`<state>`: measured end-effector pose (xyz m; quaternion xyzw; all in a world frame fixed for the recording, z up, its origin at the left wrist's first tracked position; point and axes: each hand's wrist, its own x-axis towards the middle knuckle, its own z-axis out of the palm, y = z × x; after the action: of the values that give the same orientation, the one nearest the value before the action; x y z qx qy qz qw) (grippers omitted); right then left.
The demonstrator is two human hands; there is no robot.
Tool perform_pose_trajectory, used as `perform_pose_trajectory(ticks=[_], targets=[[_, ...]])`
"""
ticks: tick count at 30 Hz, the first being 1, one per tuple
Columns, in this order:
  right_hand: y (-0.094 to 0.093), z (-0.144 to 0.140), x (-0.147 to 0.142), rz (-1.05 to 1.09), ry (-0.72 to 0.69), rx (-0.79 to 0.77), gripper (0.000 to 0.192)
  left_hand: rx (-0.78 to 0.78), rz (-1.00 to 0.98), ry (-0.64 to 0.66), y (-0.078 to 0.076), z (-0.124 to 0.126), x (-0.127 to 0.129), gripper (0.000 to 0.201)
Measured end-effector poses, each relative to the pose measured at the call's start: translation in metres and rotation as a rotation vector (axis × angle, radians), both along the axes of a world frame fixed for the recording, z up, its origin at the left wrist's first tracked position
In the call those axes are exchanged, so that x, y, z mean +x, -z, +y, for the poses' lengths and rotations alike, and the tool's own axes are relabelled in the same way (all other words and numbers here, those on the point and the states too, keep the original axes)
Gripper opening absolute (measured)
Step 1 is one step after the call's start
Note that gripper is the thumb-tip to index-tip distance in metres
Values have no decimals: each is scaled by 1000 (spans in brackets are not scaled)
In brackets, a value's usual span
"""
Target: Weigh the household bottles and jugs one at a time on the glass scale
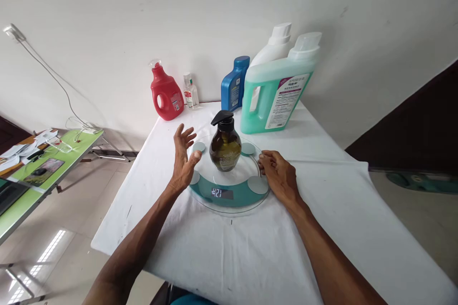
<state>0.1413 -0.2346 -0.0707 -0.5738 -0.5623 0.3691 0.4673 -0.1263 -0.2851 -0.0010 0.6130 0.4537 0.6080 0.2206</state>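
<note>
A dark brown pump bottle (225, 148) with a black pump head stands upright on a round glass scale (214, 202). The scale has a teal band, and its lit display shows digits. On the bottle's left my left hand (184, 162) is open, fingers spread and thumb apart, over the scale's left edge and not touching the bottle. My right hand (281, 174) is at the scale's right edge, its fingers loosely bent with nothing seen in them. A gap lies between it and the bottle. Whether its fingertips touch the glass is hard to tell.
Behind the scale stand a red jug (168, 95), a small clear bottle (191, 93), a blue bottle (233, 86), a white bottle (274, 50) and a large green jug (263, 76). White cloth (329, 209) covers the table. A green table (53, 178) with papers is at the left.
</note>
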Motion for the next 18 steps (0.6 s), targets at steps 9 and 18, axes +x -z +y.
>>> perform_pose_trajectory(ticks=[9,18], targets=[[8,4,2,-23,-16,29,47,-90,28,-36,2,10,25,98],[13,7,2,-13,-8,35,51,-121,84,-30,1,18,38,96]])
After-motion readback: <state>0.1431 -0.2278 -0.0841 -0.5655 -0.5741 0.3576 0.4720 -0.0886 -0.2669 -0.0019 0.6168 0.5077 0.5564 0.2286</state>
